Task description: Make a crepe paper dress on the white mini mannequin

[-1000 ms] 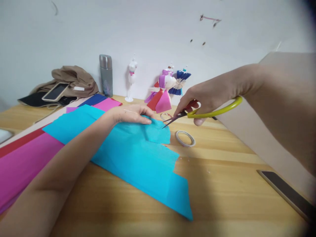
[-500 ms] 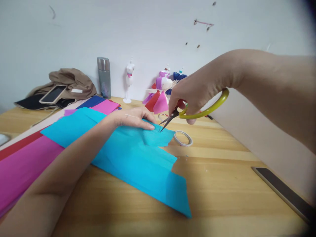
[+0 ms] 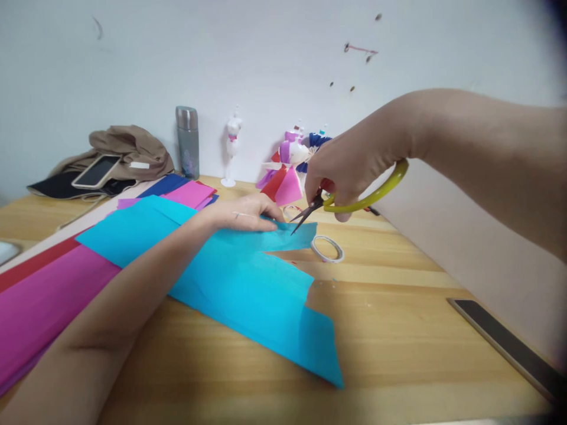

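Note:
Bright blue paper lies across the wooden table, with a notch cut into its right side. My left hand grips the far strip of this paper, thumb on top; some of its fingers are hidden. In my right hand is a pair of scissors with yellow handles and dark blades. The blades stand a little apart, their tips at the far strip just right of my left thumb. A roll of tape sits beside the strip's right end.
Magenta paper and red paper lie at left. Behind stand a flask, a small white mannequin and dressed mannequins. A phone rests by a brown cloth. A dark flat device lies at right.
The far strip of blue paper has shifted away and flattened, widening the gap to the lower part. My left hand and the scissor tips have moved slightly right.

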Demonstrator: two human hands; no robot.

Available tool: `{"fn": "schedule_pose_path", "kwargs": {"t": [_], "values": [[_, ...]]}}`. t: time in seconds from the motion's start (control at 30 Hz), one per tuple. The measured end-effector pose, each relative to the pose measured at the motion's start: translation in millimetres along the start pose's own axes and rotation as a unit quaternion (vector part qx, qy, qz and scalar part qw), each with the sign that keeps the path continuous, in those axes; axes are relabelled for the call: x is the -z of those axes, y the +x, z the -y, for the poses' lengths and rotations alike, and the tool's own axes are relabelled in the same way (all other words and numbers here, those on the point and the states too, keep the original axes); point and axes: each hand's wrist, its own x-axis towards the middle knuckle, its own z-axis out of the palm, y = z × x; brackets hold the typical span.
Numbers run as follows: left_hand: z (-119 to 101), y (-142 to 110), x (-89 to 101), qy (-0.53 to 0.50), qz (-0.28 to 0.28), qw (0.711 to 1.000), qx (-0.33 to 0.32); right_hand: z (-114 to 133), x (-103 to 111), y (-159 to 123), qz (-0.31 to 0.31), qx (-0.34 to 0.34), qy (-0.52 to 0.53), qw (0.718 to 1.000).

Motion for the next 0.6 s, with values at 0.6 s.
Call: {"fn": "schedule_pose_path", "kwargs": {"t": [0.6], "values": [[1.0,5.2,-3.3,0.039,0.021,0.999,-0.014,16.1,-9.6,4.6,-0.038,-0.077,0.093,0.992]]}}
